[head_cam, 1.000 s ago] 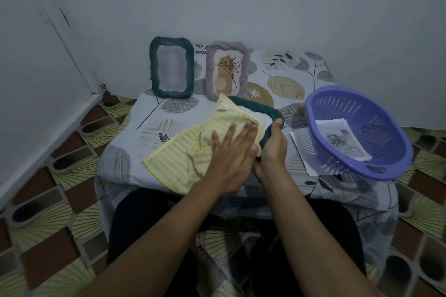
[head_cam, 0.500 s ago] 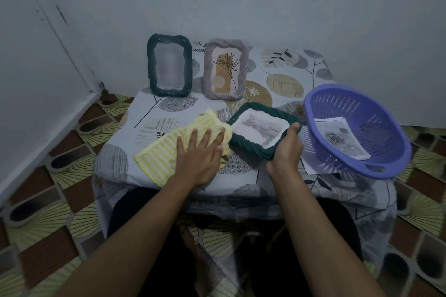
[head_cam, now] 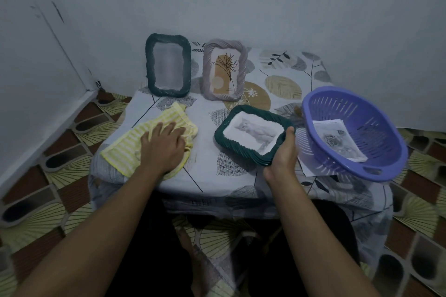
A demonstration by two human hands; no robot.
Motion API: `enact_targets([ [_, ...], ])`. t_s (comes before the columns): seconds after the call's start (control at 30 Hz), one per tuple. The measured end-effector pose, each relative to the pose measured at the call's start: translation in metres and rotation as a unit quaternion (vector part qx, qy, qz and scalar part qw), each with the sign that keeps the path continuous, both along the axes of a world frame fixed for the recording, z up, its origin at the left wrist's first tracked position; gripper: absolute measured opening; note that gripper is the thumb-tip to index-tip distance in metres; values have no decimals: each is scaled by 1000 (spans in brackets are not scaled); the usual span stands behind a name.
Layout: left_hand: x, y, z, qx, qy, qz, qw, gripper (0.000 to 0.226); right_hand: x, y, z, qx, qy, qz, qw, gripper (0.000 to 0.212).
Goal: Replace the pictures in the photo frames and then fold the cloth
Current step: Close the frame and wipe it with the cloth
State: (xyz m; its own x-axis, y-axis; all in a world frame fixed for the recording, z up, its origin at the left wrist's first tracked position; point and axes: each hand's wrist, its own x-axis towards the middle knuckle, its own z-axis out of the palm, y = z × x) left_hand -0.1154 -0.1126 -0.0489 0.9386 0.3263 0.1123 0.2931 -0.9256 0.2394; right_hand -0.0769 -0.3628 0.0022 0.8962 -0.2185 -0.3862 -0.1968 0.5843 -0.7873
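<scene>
Head view: the green frame (head_cam: 252, 131), cat picture showing, lies tilted just left of the purple basket (head_cam: 376, 116), its near corner gripped by the right hand (head_cam: 282, 154), thumb over the rim. The yellow striped cloth (head_cam: 125, 149) has slid clear of it, now well left of the basket on the table (head_cam: 205, 166), left hand (head_cam: 164, 147) pressing flat on it, fingers relaxed.
</scene>
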Motion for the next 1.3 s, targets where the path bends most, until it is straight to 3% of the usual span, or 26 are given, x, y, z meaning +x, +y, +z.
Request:
enact_targets([
  [0.27, -2, -4, 8, -16, 22, 7, 1000, 44, -6, 13, -8, 6, 32, 28, 999, 34],
  [0.4, -7, -12, 6, 33, -48, 1, 998, 54, -5, 14, -11, 0, 49, 37, 998, 33],
  [0.5, -7, -22, 10, 4, -120, -42, 992, 70, -6, 14, -11, -26, 50, 41, 998, 32],
  [0.6, -4, -35, 16, -91, -137, -106, 981, 85, -4, 14, -14, -61, 61, 48, 995, 37],
  [0.77, 2, -43, 24, -323, -221, -153, 907, 58, -1, 5, -11, -97, 81, 113, 986, 40],
  [0.83, 3, -45, 27, -354, -231, -160, 892, 54, 1, -2, -7, -134, 70, 136, 979, 38],
  [0.93, 1, -46, 34, -389, -259, -150, 871, 45, 3, -8, 0, -169, 54, 212, 961, 55],
  [1.1, 0, -53, 54, -477, -260, -158, 824, 31, -4, -16, 20, -219, 6, 297, 929, 25],
  [1.2, 2, -56, 63, -480, -244, -146, 830, 30, -11, -16, 24, -265, -50, 344, 900, 22],
  [1.3, 6, -57, 67, -464, -241, -126, 843, 33, -15, -16, 25, -261, -119, 347, 893, 36],
])
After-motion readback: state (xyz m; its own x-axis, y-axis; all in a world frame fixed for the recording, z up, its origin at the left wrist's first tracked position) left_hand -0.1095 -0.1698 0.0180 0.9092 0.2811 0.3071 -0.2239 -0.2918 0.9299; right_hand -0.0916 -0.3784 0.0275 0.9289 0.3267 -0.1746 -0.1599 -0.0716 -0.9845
